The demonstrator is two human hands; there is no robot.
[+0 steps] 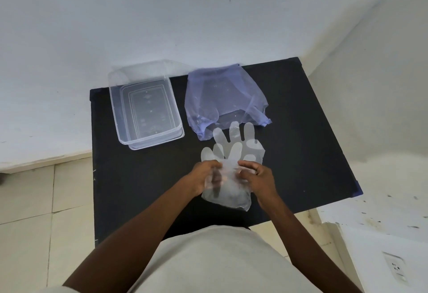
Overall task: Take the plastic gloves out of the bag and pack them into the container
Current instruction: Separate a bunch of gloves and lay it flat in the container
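Clear plastic gloves [231, 151] lie in a loose stack on the black table [301, 153], fingers pointing away from me. My left hand [206, 174] and my right hand [259, 177] both pinch the gloves at their cuff end, which hangs crumpled between the hands. Behind the gloves lies the blue see-through bag [222, 96], flattened, its mouth toward the gloves. Left of the bag stands the clear rectangular container [115, 98], with nothing visible inside.
The container sits on its clear lid [157, 145] at the table's far left. A white wall rises right behind the table. Tiled floor lies to the left, and a white ledge with a socket [396, 267] is at the right.
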